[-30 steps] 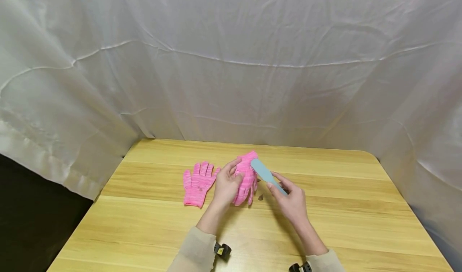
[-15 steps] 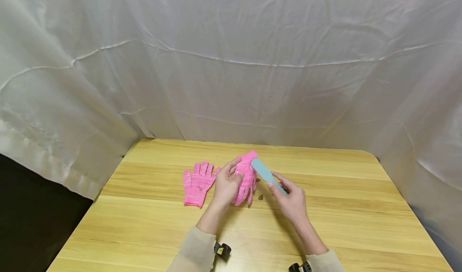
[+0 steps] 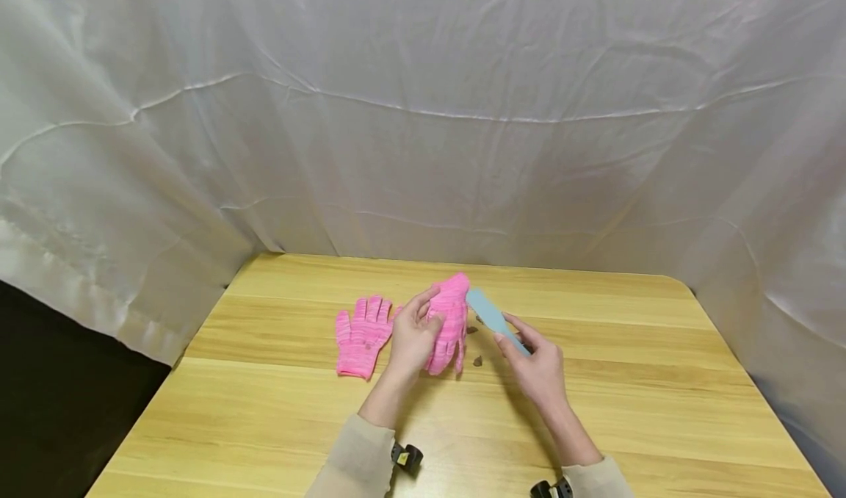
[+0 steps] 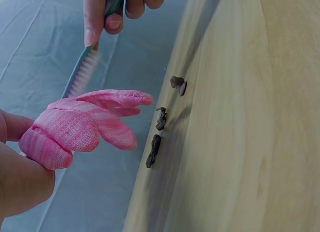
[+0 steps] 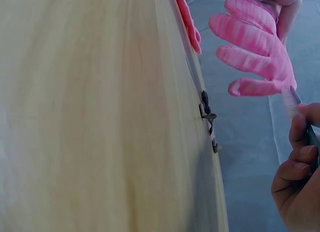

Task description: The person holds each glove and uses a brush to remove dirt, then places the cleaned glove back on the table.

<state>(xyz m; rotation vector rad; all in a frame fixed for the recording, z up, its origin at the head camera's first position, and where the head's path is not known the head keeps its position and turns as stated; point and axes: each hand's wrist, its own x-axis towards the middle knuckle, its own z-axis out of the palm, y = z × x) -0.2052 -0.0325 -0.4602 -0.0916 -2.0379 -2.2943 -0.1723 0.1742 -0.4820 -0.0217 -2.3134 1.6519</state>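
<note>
My left hand (image 3: 411, 342) grips a pink knitted glove (image 3: 451, 325) above the table, thumb on its face and the glove's fingers hanging toward me. My right hand (image 3: 538, 369) holds a light blue brush (image 3: 490, 311) by its handle. In the left wrist view, white bristles (image 4: 84, 74) face the glove's far side. The brush head's tip is right at the glove's edge in the head view. A matching pink glove (image 3: 360, 342) lies flat to the left, fingers pointing away, with a small dark spot near its middle.
Several dark crumbly bits (image 4: 153, 151) lie on the wooden table (image 3: 628, 380) beneath and right of the held glove. Grey curtain cloth (image 3: 423, 153) hangs behind the table and along its sides. Both wrists wear small black cameras (image 3: 407, 457).
The brush has shifted slightly right, toward the held glove's edge. The held glove has moved a little left, and more of the dark bits show between glove and brush.
</note>
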